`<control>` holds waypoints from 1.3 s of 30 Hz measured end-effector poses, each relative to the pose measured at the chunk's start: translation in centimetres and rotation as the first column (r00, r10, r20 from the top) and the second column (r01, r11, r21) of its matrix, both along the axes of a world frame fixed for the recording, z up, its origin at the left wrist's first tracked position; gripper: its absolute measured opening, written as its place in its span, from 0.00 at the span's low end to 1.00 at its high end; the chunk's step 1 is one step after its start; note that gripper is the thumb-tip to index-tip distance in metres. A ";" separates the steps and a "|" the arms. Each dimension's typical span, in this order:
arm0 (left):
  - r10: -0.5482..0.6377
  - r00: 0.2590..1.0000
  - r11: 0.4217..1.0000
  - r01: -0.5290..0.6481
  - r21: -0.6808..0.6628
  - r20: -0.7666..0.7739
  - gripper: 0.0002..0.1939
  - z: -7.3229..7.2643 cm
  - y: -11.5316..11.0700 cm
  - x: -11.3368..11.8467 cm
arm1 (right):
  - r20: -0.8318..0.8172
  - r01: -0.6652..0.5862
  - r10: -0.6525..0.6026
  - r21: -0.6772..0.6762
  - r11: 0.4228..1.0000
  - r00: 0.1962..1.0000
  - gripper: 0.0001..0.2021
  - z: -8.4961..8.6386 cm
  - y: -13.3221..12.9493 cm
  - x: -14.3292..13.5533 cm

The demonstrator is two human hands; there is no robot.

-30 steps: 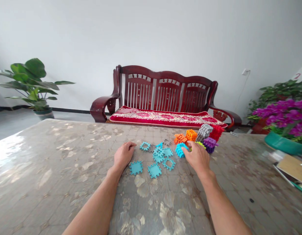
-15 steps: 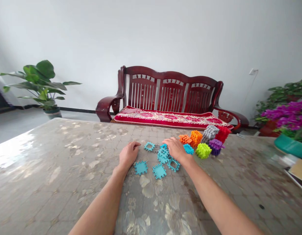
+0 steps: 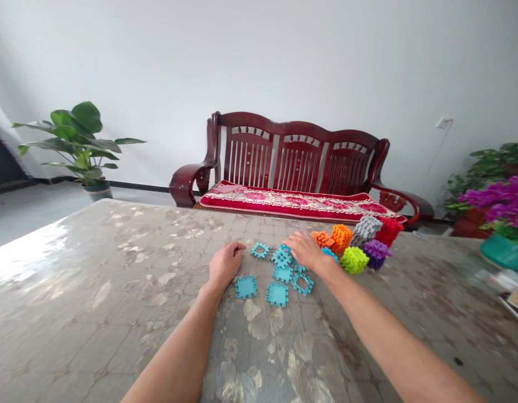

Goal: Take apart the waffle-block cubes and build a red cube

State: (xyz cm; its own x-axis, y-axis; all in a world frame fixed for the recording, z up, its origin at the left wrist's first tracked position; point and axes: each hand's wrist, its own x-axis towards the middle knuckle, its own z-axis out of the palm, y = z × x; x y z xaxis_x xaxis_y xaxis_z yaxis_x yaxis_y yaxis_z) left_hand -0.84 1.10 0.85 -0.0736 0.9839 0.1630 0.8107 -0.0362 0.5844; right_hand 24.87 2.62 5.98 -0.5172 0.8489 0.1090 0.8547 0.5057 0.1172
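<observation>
Turquoise tiles (image 3: 283, 274) are spread on the tabletop (image 3: 154, 285), mostly between the 2 hands. The left hand (image 3: 224, 265) is curled, the right hand (image 3: 306, 251) arched by overlapped tiles; in neither can a grip be confirmed. Tiles are judged best lifted singly, by the edges

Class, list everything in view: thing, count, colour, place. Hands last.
Table: one, greyish, foreground
Flat toothed pieces: at least six, teal, centre
Orange blocks: two, orange, right of pieces
Blue block: one, blue, right, partly hidden
Lime block: one, lime, right of blue
Purple block: one, purple, right of lime
Grey block: one, grey, behind lime
Red block: one, red, behind purple
Bench: one, dark red, beyond table
Bench cover: one, red, white, on bench
Plants: at least two, green, left and right
Flowers: uncounted, magenta, right edge
Flower pot: one, teal, right edge
Socket: one, white, right background
Small object: one, black, lower right
Left hand: one, left of pieces
Right hand: one, over pieces
</observation>
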 end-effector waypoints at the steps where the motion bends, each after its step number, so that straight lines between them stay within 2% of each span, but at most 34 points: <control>1: -0.001 1.000 1.000 0.001 0.002 0.001 0.15 0.0 0.0 0.0 | 0.014 0.005 -0.005 0.020 1.000 1.000 0.15 0.3 -0.2 0.1; 5: -0.006 1.000 1.000 0.006 0.002 -0.003 0.15 0.1 -0.1 0.0 | 0.036 0.080 -0.085 0.107 0.991 0.996 0.14 1.6 -1.2 0.5; 8: -0.009 1.000 1.000 0.009 0.007 -0.004 0.15 0.1 -0.1 0.0 | -0.003 0.186 -0.187 0.112 0.976 0.982 0.14 2.0 -2.2 0.7; 11: -0.002 1.000 1.000 0.002 0.007 -0.001 0.15 0.0 -0.1 0.0 | -0.058 0.286 -0.282 0.083 0.955 0.958 0.14 1.7 -3.2 0.9; 15: -0.001 1.000 1.000 0.001 0.002 -0.002 0.15 -0.1 0.0 0.0 | -0.176 0.357 -0.348 0.022 0.934 0.921 0.15 0.7 -4.7 1.0; 23: -0.012 1.000 1.000 0.012 0.002 -0.009 0.16 -0.1 0.0 0.0 | -0.492 0.337 -0.274 0.041 0.941 0.826 0.16 -2.4 -8.2 0.4; 27: -0.015 1.000 1.000 0.015 0.014 -0.005 0.16 0.0 0.0 0.0 | -0.643 0.315 -0.248 -0.010 0.949 0.725 0.15 -3.5 -8.5 -0.5; 30: -0.017 1.000 1.000 0.017 0.016 -0.004 0.16 0.0 0.0 -0.1 | -0.752 0.238 -0.224 -0.091 0.967 0.620 0.17 -3.8 -8.3 -1.0; 32: -0.016 1.000 1.000 0.016 0.012 -0.005 0.16 0.0 0.0 -0.1 | -0.781 0.227 -0.218 -0.101 0.969 0.586 0.18 -3.7 -8.3 -0.9; 34: -0.014 1.000 1.000 0.014 0.006 -0.008 0.16 -0.1 0.0 -0.1 | -0.756 0.259 -0.216 -0.063 0.964 0.618 0.17 -3.6 -8.5 -0.4; 39: -0.017 1.000 1.000 0.017 0.005 -0.005 0.16 -0.2 0.1 -0.2 | -0.568 0.336 -0.256 0.038 0.941 0.782 0.16 -3.2 -10.0 0.9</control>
State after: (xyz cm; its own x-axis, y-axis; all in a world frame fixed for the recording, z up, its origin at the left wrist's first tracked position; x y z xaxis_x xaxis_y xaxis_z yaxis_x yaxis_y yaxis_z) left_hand -1.00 1.23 0.67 -0.0560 0.9842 0.1681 0.8128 -0.0529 0.5802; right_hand 25.76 -7.43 2.78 -0.0619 0.9074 0.4157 0.8999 0.2309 -0.3699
